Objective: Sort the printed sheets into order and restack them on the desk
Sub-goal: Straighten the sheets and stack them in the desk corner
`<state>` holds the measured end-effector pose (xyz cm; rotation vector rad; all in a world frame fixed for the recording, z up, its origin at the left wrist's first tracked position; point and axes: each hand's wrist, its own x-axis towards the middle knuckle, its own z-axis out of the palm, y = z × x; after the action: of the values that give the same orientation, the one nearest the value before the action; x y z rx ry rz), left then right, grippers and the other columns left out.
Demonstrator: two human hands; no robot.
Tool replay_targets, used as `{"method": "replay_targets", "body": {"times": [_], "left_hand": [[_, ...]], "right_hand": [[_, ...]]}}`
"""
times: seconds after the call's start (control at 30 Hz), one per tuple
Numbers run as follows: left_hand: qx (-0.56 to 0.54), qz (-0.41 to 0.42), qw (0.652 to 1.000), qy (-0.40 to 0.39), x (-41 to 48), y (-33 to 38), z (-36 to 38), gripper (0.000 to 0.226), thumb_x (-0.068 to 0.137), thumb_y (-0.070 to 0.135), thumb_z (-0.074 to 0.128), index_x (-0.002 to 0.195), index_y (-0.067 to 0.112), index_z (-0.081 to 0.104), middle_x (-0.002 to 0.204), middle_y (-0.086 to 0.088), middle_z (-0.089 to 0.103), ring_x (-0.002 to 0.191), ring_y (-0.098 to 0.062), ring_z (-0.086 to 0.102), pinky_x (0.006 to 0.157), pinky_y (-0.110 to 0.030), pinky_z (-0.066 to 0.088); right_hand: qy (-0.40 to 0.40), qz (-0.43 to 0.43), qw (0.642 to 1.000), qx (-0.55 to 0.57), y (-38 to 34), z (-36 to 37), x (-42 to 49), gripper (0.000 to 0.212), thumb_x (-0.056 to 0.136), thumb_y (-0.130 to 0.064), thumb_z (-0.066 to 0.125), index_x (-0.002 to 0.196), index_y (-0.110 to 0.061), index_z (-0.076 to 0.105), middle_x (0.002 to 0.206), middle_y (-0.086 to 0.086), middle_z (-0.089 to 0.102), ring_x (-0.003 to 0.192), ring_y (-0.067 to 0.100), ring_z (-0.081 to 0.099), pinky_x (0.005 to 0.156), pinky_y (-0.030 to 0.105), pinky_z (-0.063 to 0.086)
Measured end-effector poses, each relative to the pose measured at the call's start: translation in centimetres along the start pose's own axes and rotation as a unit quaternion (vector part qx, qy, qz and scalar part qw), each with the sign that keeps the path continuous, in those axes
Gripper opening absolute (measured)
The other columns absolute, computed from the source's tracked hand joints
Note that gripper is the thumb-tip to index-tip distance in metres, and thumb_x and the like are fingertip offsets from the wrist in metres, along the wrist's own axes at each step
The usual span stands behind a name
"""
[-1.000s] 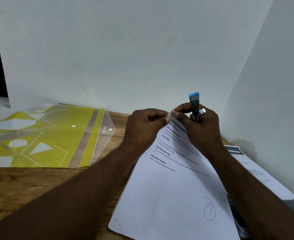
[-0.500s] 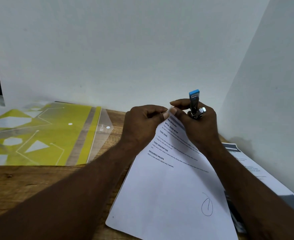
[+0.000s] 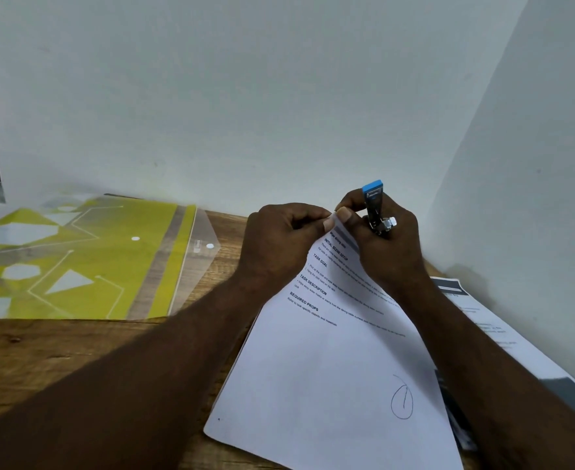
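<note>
A stack of printed sheets (image 3: 330, 368) lies on the wooden desk (image 3: 42, 351), its far top corner lifted. The top sheet carries headings and a hand-drawn circled "1" near its lower right. My left hand (image 3: 279, 239) pinches that raised corner with curled fingers. My right hand (image 3: 388, 245) pinches the same corner from the other side and also grips a small metal stapler (image 3: 374, 208) with a blue end, which stands upright above the knuckles. Another printed sheet (image 3: 482, 320) with dark header bars lies to the right, partly under my right forearm.
A yellow and clear plastic document folder (image 3: 86, 259) with a snap flap lies on the desk at the left. White walls close the desk at the back and right. A dark gap shows at the far left edge.
Both hands have stayed on the corner of the sheets. The thumbs have shifted slightly along the paper edge, and the view has drifted a little.
</note>
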<state>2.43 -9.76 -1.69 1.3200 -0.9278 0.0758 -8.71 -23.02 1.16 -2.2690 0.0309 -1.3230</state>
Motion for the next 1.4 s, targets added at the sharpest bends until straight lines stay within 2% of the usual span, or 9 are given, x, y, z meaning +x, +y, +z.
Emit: {"method": "replay_targets", "body": {"times": [0.2,0.37,0.53,0.7,0.83,0.97,1.17,1.27,1.4], "left_hand": [[-0.015,-0.014,1.0,-0.003,0.1,0.0,-0.1,0.008,0.09,0.032,0.082,0.093,0.025,0.085,0.083,0.014,0.079,0.078,-0.002,0.074,0.071,-0.019,0.056],[-0.026,-0.016,1.0,-0.007,0.0,0.1,-0.1,0.006,0.09,0.032,0.082,0.092,0.026,0.085,0.084,0.013,0.079,0.08,-0.003,0.074,0.071,-0.021,0.055],[-0.029,-0.023,0.999,-0.001,0.1,0.1,0.0,0.005,0.089,0.032,0.083,0.09,0.028,0.084,0.086,0.014,0.079,0.082,-0.004,0.075,0.074,-0.023,0.056],[-0.033,-0.025,0.999,0.003,0.1,0.1,0.0,0.001,0.088,0.029,0.084,0.089,0.03,0.083,0.084,0.015,0.079,0.08,-0.003,0.075,0.071,-0.018,0.055],[-0.025,-0.031,0.999,0.008,0.1,0.0,-0.1,0.004,0.088,0.029,0.084,0.092,0.028,0.084,0.086,0.015,0.079,0.082,-0.002,0.075,0.075,-0.021,0.058],[-0.02,-0.038,0.999,0.013,0.3,0.0,0.0,0.006,0.088,0.027,0.084,0.095,0.026,0.084,0.087,0.015,0.08,0.082,-0.003,0.075,0.076,-0.023,0.057],[-0.049,-0.104,0.992,-0.044,0.2,0.4,-0.4,0.009,0.084,0.022,0.088,0.09,0.025,0.082,0.082,0.003,0.08,0.078,-0.016,0.078,0.082,-0.041,0.064],[-0.049,-0.12,0.989,-0.064,0.2,0.4,-0.7,0.006,0.084,0.02,0.087,0.089,0.02,0.083,0.085,-0.002,0.081,0.082,-0.025,0.079,0.087,-0.052,0.063],[-0.082,-0.138,0.985,-0.06,0.0,0.5,-0.8,0.006,0.082,0.015,0.088,0.084,0.018,0.082,0.085,-0.008,0.08,0.082,-0.032,0.079,0.087,-0.053,0.063]], "right_hand": [[0.0,0.019,1.0,0.021,-0.4,-0.8,0.0,0.009,0.096,-0.025,0.074,0.105,-0.024,0.078,0.095,-0.013,0.077,0.088,-0.001,0.07,0.086,0.023,0.053],[-0.03,0.011,0.999,-0.021,-0.4,-1.3,-0.2,0.006,0.093,-0.014,0.079,0.097,-0.009,0.081,0.058,-0.035,0.058,0.062,-0.012,0.058,0.067,0.004,0.038],[-0.017,0.016,1.0,-0.01,-0.4,-1.3,-0.2,0.006,0.094,-0.016,0.08,0.098,-0.019,0.081,0.073,-0.032,0.069,0.07,-0.01,0.063,0.074,0.007,0.041],[0.005,0.023,1.0,0.007,0.0,-0.9,-0.3,0.015,0.095,-0.014,0.077,0.094,-0.029,0.081,0.096,-0.017,0.079,0.096,0.006,0.075,0.092,0.031,0.057],[0.013,0.034,0.999,0.018,0.0,-0.8,-0.4,0.011,0.093,-0.021,0.081,0.102,-0.027,0.081,0.094,-0.015,0.079,0.095,0.001,0.073,0.091,0.024,0.054],[0.012,0.016,1.0,-0.016,0.3,-0.9,-0.4,0.007,0.092,-0.015,0.081,0.097,-0.018,0.083,0.08,-0.026,0.073,0.07,-0.009,0.062,0.072,0.009,0.04],[0.031,0.02,0.999,-0.021,0.4,-0.8,-0.6,0.01,0.09,-0.01,0.08,0.093,-0.02,0.079,0.09,-0.014,0.077,0.078,-0.005,0.067,0.079,0.017,0.047],[0.041,0.012,0.999,-0.029,0.3,-0.8,-0.7,0.014,0.089,-0.008,0.08,0.093,-0.021,0.078,0.09,-0.017,0.075,0.076,-0.008,0.064,0.078,0.011,0.044],[0.047,0.005,0.998,-0.037,0.2,-0.6,-0.8,0.016,0.089,-0.01,0.079,0.093,-0.025,0.078,0.089,-0.02,0.074,0.081,-0.005,0.068,0.08,0.013,0.048]]}}
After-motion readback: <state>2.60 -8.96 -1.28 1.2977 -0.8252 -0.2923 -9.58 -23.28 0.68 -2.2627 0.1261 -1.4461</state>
